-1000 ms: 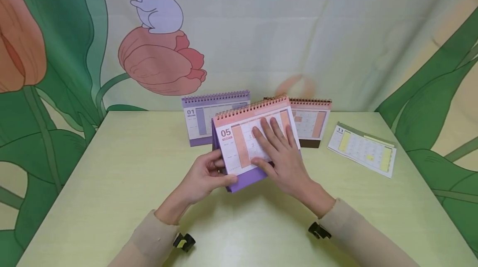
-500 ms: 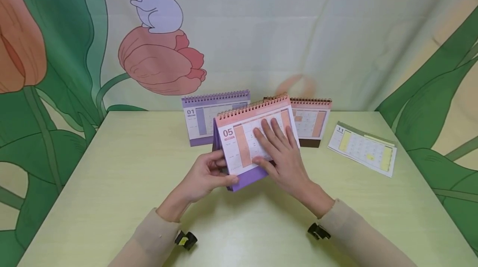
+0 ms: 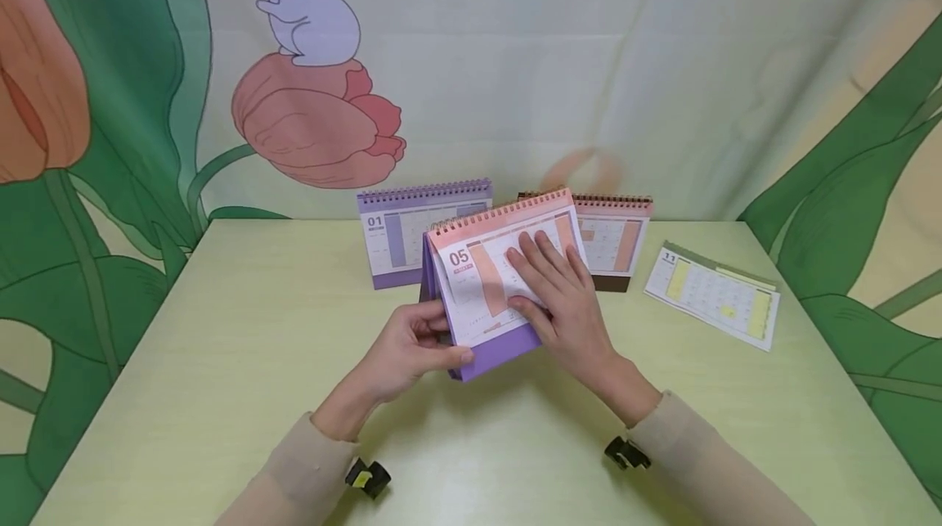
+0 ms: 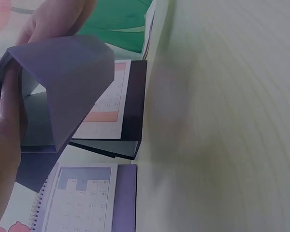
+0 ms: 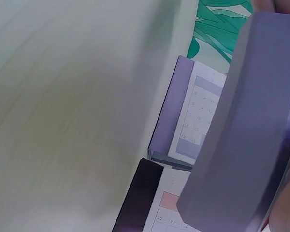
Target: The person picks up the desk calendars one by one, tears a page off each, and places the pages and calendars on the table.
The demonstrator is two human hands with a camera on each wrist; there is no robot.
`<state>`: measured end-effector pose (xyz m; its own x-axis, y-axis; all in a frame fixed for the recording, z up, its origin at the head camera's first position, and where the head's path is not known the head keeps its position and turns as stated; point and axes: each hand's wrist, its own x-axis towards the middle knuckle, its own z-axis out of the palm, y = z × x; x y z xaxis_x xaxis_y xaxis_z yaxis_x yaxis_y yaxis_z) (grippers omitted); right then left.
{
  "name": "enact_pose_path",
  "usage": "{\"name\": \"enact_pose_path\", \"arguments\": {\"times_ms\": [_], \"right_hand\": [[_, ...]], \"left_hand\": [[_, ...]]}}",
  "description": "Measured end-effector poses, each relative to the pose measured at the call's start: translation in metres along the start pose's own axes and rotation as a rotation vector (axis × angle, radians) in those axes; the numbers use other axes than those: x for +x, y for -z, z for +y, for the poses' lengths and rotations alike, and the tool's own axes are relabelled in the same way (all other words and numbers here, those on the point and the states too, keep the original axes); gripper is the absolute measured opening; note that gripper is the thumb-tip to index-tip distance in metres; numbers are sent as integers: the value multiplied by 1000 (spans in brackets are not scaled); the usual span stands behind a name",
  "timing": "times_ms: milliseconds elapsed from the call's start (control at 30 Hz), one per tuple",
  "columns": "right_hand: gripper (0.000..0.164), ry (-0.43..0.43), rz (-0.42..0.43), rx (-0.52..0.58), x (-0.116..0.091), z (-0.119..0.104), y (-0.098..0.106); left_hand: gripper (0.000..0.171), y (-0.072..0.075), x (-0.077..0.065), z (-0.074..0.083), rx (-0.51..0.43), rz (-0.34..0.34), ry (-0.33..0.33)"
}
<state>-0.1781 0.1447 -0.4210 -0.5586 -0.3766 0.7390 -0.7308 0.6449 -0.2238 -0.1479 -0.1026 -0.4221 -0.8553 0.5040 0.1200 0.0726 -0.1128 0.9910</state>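
A spiral-bound desk calendar [image 3: 471, 301] with a pink header, the number 05 and a purple base is held up over the table, tilted. My left hand [image 3: 405, 350] grips its lower left corner, the thumb on the front and the fingers reaching behind. With fingers extended, my right hand [image 3: 567, 305] lies on the right part of the page, which bows outward near its left side. The folded purple base [image 4: 79, 79] shows from below in the left wrist view. In the right wrist view the base's underside [image 5: 246, 116] hides most of the right hand.
Behind stand a purple calendar [image 3: 393, 252] marked 01 and a pink calendar with a dark base [image 3: 614, 284], both partly covered by the held one. A yellow-green calendar sheet pad [image 3: 710, 297] marked 11 lies at the right of the table [image 3: 243, 330]. A printed curtain [image 3: 500, 60] hangs behind.
The page under my right hand has slid slightly to the right and now bows away from the base at its left side. My left hand keeps its grip with hardly any movement.
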Motion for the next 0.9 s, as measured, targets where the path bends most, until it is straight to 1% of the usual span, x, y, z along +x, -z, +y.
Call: {"name": "enact_pose_path", "arguments": {"times_ms": [167, 333, 433, 567, 700, 833, 900], "right_hand": [[57, 13, 5, -57, 2, -2, 5], [58, 70, 17, -146, 4, 0, 12], [58, 107, 18, -175, 5, 1, 16], [57, 156, 29, -188, 7, 2, 18], [55, 196, 54, -178, 8, 3, 20], [52, 260, 83, -173, 10, 5, 24], [50, 304, 92, -190, 11, 6, 25]], "left_hand": [[49, 3, 0, 3, 42, 13, -10], [48, 7, 0, 6, 78, 11, -12], [45, 9, 1, 6, 96, 16, -19], [39, 11, 1, 5, 122, 39, -35], [38, 13, 1, 5, 138, 53, -41], [39, 15, 1, 5, 147, 57, -26], [39, 16, 1, 5, 147, 63, -15]]}}
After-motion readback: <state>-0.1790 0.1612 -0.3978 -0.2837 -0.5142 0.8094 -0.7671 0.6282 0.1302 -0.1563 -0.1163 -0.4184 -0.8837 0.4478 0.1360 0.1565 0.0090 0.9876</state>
